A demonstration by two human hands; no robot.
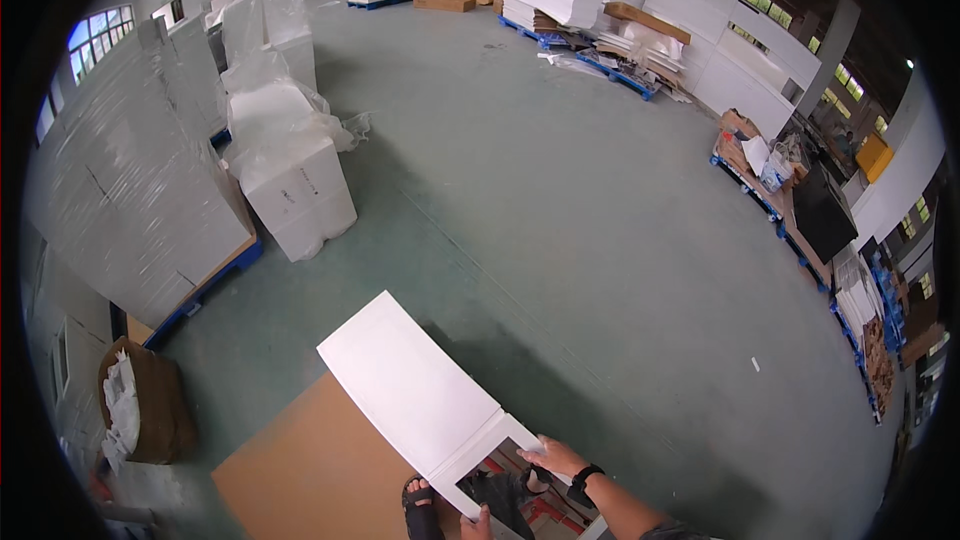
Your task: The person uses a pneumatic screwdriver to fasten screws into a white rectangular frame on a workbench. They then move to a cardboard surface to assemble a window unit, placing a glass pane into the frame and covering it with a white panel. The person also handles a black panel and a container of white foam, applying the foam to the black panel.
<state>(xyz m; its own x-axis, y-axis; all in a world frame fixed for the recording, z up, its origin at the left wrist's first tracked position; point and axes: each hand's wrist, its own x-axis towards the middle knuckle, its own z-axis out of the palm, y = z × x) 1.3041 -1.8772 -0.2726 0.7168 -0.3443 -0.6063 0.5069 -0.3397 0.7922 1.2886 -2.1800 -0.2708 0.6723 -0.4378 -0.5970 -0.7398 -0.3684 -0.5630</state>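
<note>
Near the lower edge, a long white panel (415, 380) slants from the upper left toward me. Its near end has a crease or seam and a frame around a rectangular opening, through which dark clothing and red bars show. My right hand (556, 458), with a black band on its wrist, is closed on the right side of that frame. My left hand (478, 524) grips the frame's near left side, thumb on top; its other fingers are hidden. Below the panel lies a brown board (320, 460). One sandaled foot (418, 492) shows beside the panel's near left edge.
Wrapped white stacks (140, 190) on blue pallets stand at left, beside a white block (300, 200) under clear plastic. A brown carton (165, 410) holds white scrap. Pallets of white sheets (550, 0) stand far off. Along the right are loaded pallets and a black box (823, 212).
</note>
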